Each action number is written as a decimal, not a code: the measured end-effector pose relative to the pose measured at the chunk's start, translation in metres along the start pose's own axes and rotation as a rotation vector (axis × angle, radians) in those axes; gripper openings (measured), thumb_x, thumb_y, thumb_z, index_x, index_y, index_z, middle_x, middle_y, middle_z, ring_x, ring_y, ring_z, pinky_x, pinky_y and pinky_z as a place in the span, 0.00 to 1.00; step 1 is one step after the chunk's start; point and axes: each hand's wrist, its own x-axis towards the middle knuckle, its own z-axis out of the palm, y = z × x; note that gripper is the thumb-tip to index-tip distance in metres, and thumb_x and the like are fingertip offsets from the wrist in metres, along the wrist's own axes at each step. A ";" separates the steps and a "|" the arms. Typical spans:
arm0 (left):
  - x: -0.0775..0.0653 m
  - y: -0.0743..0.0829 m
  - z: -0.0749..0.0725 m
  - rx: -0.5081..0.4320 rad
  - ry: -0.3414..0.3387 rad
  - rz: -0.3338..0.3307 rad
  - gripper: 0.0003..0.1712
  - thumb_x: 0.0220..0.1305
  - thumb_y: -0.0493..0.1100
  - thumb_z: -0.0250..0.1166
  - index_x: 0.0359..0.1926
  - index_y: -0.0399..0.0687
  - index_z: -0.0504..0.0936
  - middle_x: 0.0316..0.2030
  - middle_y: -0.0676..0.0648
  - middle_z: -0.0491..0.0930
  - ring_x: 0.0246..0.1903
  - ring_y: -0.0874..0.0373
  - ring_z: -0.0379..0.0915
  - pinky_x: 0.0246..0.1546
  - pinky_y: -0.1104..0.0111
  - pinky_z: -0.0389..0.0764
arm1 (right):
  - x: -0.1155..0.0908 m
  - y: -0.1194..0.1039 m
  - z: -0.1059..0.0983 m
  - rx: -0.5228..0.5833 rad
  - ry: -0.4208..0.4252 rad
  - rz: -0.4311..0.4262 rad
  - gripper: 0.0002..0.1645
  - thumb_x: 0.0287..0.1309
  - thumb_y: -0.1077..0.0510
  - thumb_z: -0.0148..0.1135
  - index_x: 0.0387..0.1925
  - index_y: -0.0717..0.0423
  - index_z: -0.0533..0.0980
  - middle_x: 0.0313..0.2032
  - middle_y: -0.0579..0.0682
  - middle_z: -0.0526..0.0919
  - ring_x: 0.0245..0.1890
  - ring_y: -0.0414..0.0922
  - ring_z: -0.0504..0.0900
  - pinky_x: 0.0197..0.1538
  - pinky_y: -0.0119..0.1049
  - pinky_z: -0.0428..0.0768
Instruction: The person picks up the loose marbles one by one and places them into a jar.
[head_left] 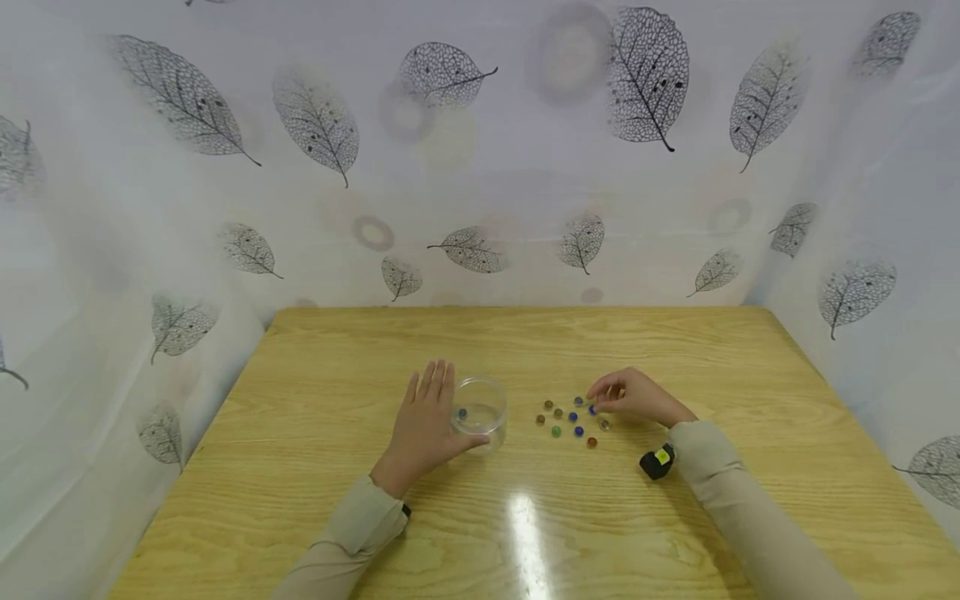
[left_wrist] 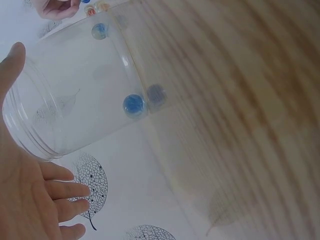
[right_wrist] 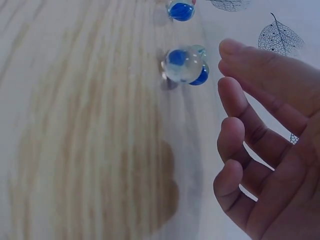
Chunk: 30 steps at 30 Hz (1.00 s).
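A clear round jar (head_left: 491, 423) stands on the table with a blue marble (left_wrist: 134, 106) at its base. A second bluish marble (left_wrist: 99, 31) shows through the jar wall in the left wrist view. My left hand (head_left: 426, 427) is at the jar's left side, fingers extended and thumb spread across its near side. Several loose marbles, among them a green marble (head_left: 556, 432) and an orange marble (head_left: 592, 442), lie right of the jar. At their right edge, my right hand (head_left: 636, 397) hovers with bent fingers. In the right wrist view, its fingertips come close to a clear-and-blue marble (right_wrist: 183, 66), with nothing between them.
The wood-grain table (head_left: 360, 342) reaches back to a pale curtain (head_left: 495, 175) printed with leaves, which also hangs along both sides. A small black camera (head_left: 657, 462) sits at the right wrist.
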 end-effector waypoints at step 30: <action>0.001 0.002 -0.001 -0.006 -0.010 -0.016 0.69 0.42 0.78 0.60 0.71 0.33 0.51 0.71 0.36 0.53 0.71 0.43 0.48 0.72 0.51 0.49 | 0.003 0.009 0.007 -0.056 -0.042 -0.001 0.08 0.50 0.57 0.69 0.35 0.53 0.83 0.25 0.45 0.79 0.22 0.34 0.73 0.27 0.28 0.75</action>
